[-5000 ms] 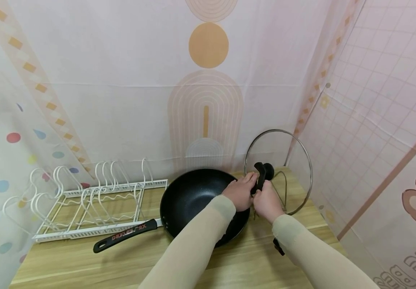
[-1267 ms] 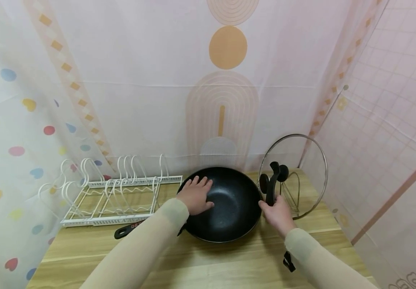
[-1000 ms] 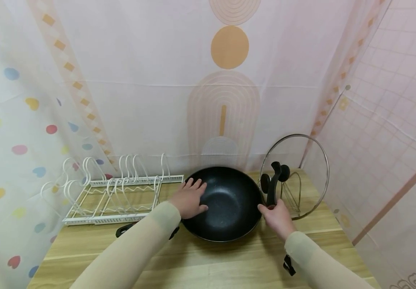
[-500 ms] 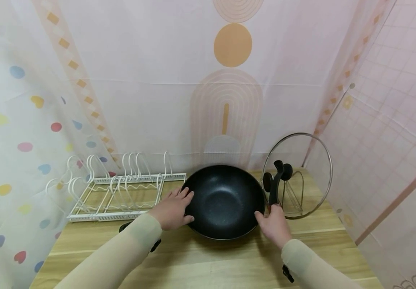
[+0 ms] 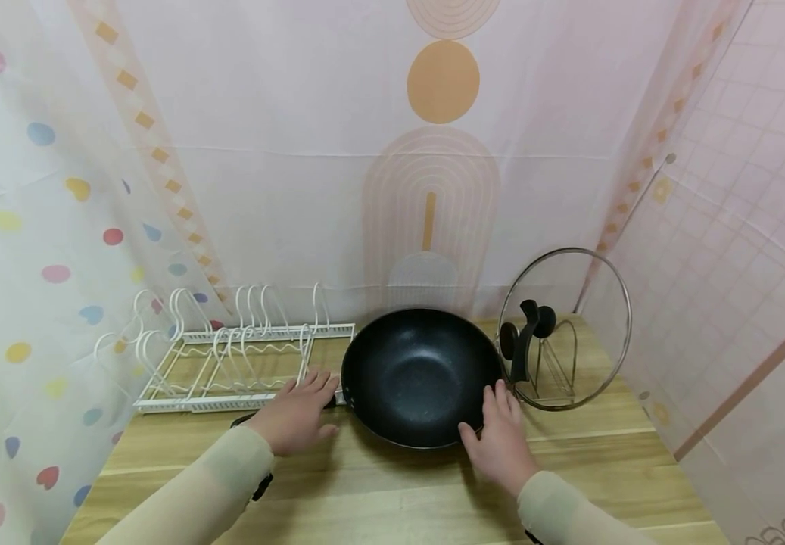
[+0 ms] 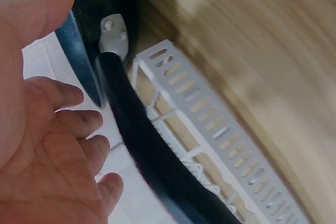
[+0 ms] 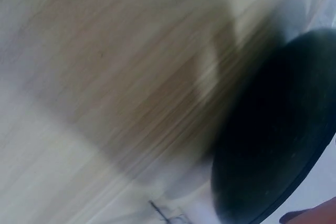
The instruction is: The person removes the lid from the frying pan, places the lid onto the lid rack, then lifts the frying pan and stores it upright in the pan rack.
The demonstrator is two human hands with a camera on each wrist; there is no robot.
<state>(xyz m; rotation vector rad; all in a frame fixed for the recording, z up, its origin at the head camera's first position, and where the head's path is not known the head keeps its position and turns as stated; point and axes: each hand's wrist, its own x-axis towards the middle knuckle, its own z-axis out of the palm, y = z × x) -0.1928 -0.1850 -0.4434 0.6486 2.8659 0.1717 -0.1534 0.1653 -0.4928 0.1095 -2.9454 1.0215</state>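
Nearest handle (image 6: 155,150), pointing about nine o'clock from pan (image 5: 422,378), with left hand (image 5: 293,418); at pan's four o'clock with right hand (image 5: 501,443); fingers loosely apart.

A wood-grain tabletop (image 5: 392,503) with lighter streaks spans the bottom of the head view. On it stand a white wire dish rack (image 5: 228,401) at lower left, a black wok (image 5: 422,378) at lower centre and a wire lid stand (image 5: 575,352) at lower right.
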